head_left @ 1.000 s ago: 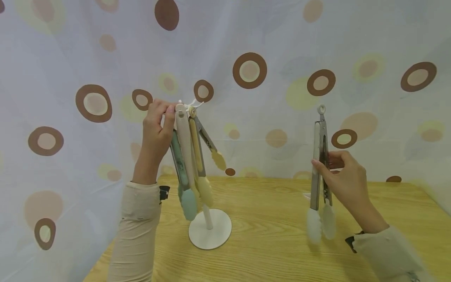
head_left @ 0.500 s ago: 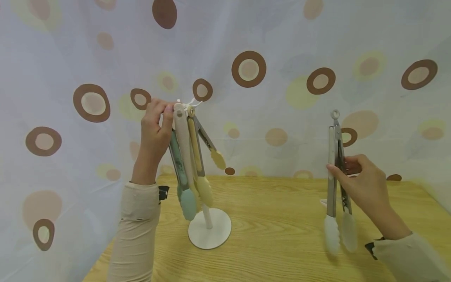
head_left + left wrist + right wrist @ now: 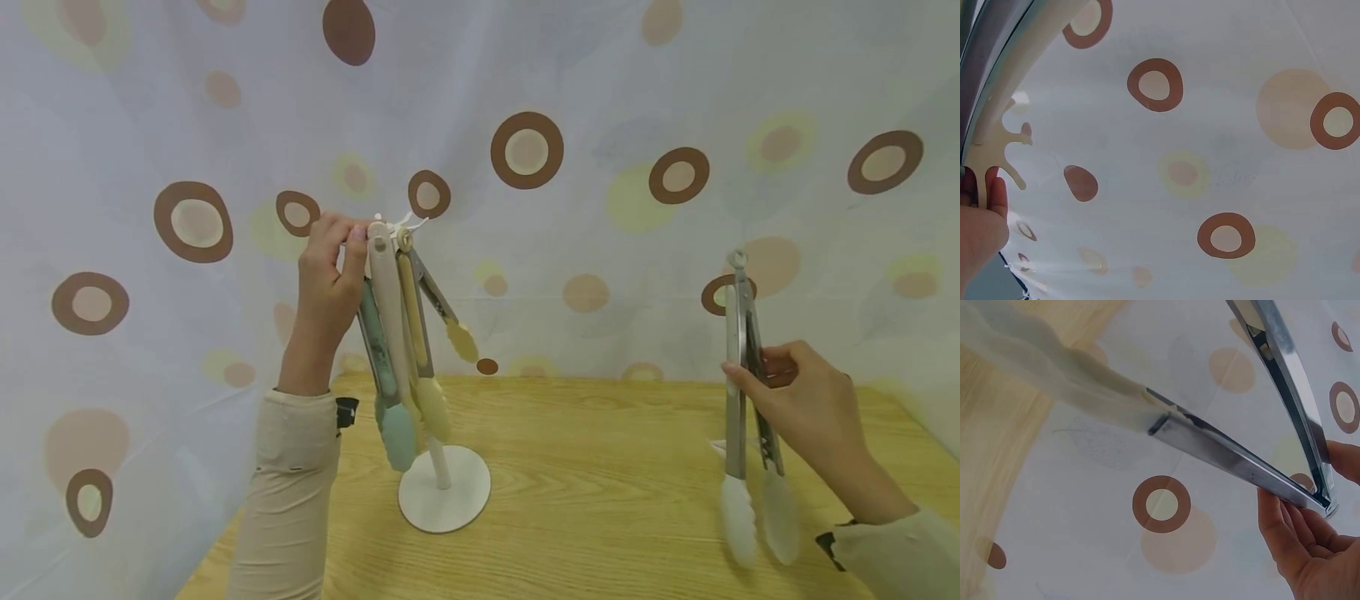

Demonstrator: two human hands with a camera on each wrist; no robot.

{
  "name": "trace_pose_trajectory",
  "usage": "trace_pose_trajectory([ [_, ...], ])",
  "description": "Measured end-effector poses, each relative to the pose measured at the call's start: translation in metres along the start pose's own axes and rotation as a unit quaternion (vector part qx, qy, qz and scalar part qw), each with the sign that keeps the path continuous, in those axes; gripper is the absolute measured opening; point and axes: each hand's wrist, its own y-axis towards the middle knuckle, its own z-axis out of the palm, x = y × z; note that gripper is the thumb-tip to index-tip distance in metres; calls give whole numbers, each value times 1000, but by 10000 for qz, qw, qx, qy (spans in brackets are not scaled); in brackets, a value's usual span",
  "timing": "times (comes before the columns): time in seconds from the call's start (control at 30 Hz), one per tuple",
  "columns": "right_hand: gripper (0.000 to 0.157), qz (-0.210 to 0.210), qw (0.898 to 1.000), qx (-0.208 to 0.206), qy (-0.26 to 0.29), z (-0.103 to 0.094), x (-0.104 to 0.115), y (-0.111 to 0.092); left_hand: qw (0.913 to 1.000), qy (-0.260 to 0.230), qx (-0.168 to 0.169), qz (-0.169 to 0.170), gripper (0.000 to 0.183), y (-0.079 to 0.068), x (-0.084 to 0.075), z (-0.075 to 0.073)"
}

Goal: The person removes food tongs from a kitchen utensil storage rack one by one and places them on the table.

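A white stand (image 3: 444, 504) with a round base and a branched hook top (image 3: 999, 145) stands left of centre on the table. Hanging from its hooks are green tongs (image 3: 378, 342), pale beige tongs (image 3: 388, 304) and yellow tongs (image 3: 432, 408), the yellow pair spread apart. My left hand (image 3: 324, 279) pinches one prong of the hook top, beside the beige tongs. On the right, my right hand (image 3: 813, 408) holds steel tongs (image 3: 737, 417) with whitish tips, thumb on one arm and fingers on the other. These tongs hang tips down, arms spread, above the table.
A wood-grain table (image 3: 585, 475) runs beneath both hands. Behind it hangs a pale curtain (image 3: 570, 67) with brown and yellow circles. A small white object (image 3: 717, 447), partly hidden by the steel tongs, shows at the right.
My right hand has moved right and down with the steel tongs, whose arms now stand wider apart. The left hand and the stand have stayed in place.
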Motion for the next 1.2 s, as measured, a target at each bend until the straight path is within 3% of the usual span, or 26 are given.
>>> trace_pose_trajectory([
  [0.27, 49, -52, 9996, 152, -247, -8, -14, 3, 10000, -33, -51, -16, 27, 1, 0, 0],
  [0.7, 55, 281, 9938, 724, -798, -10, -30, 2, 10000, -34, -7, -60, 31, 1, 1, 1],
  [1.2, 59, -38, 9824, 1414, -1221, -7, -63, 0, 9999, -49, -4, -91, 28, 0, 1, 0],
])
